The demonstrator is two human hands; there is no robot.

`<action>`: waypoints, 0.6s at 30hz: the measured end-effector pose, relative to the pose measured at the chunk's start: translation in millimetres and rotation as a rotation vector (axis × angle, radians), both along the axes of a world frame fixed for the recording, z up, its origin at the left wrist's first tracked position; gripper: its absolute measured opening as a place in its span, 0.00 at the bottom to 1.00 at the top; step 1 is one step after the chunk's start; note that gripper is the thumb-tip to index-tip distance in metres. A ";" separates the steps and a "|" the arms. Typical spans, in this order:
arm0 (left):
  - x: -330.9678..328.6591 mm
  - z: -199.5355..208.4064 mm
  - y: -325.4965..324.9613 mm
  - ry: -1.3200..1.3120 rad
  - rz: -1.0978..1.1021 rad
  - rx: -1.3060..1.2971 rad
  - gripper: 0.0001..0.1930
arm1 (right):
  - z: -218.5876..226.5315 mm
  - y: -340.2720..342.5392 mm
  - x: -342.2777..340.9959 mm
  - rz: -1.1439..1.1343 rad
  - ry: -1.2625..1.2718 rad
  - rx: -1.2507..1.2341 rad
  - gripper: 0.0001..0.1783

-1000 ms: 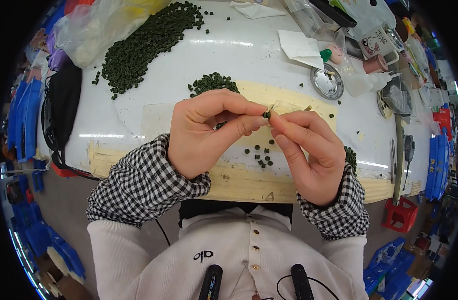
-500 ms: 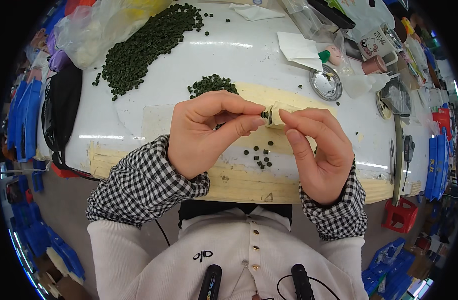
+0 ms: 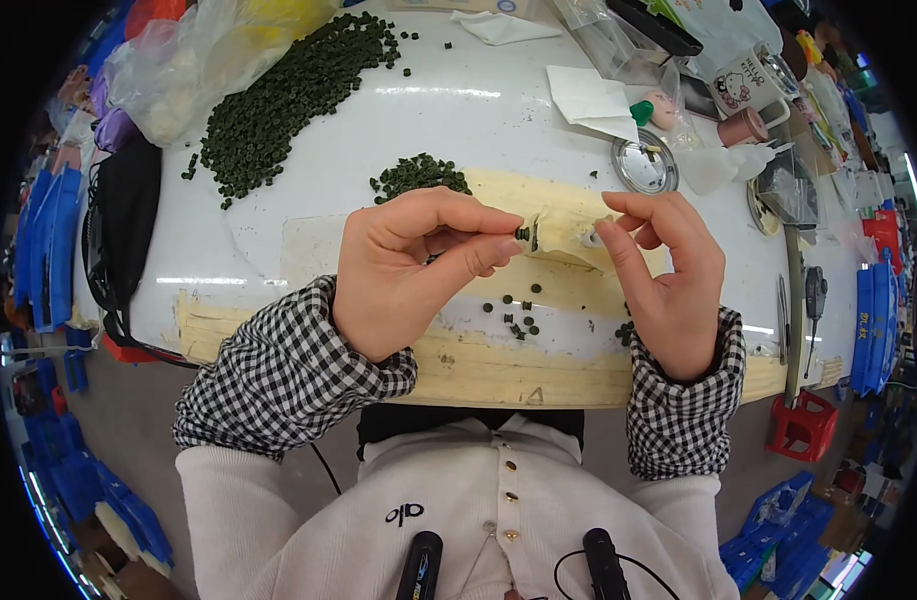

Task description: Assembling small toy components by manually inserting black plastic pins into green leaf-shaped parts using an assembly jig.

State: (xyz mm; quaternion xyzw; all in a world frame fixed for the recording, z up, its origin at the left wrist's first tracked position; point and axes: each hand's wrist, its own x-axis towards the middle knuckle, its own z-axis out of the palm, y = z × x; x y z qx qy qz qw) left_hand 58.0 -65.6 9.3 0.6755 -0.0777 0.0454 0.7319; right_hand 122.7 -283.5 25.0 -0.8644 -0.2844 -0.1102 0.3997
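Observation:
Between the thumb and forefinger of my left hand [image 3: 403,265] is a small dark green spool-shaped piece [image 3: 521,234]. It sits at the left end of a cream-wrapped block [image 3: 560,238], touching or very close to it. My right hand [image 3: 673,275] is just right of the block, thumb and forefinger apart, with nothing visible between them. A small whitish knob [image 3: 590,240] shows at the block's right end, beside my right thumb. Several loose green pieces [image 3: 518,330] lie on the table below the block, and a small pile [image 3: 418,175] lies behind my left hand.
A large heap of green pieces [image 3: 278,110] spreads at the far left, beside clear plastic bags [image 3: 168,90]. Far right are a white paper [image 3: 590,100], a round metal dish [image 3: 644,165], a pinkish thread spool [image 3: 741,128] and a mug [image 3: 743,88]. A wooden strip [image 3: 458,362] runs along the front edge.
My right hand has moved right, off the wrapped block, and its thumb and forefinger have parted, uncovering the block's right end. My left hand keeps its pinch, nearly in place.

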 end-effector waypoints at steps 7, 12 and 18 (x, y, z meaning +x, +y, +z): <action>-0.7 -0.3 0.1 0.011 -0.014 0.006 0.08 | 9.1 -0.6 -4.1 -0.032 -0.116 0.068 0.05; -2.2 0.4 -3.4 0.022 -0.079 0.039 0.08 | 17.1 -2.4 -17.8 0.071 -0.184 0.319 0.05; -3.3 -1.3 -4.9 0.027 -0.151 0.084 0.09 | 3.6 10.9 -21.4 0.326 0.124 0.485 0.05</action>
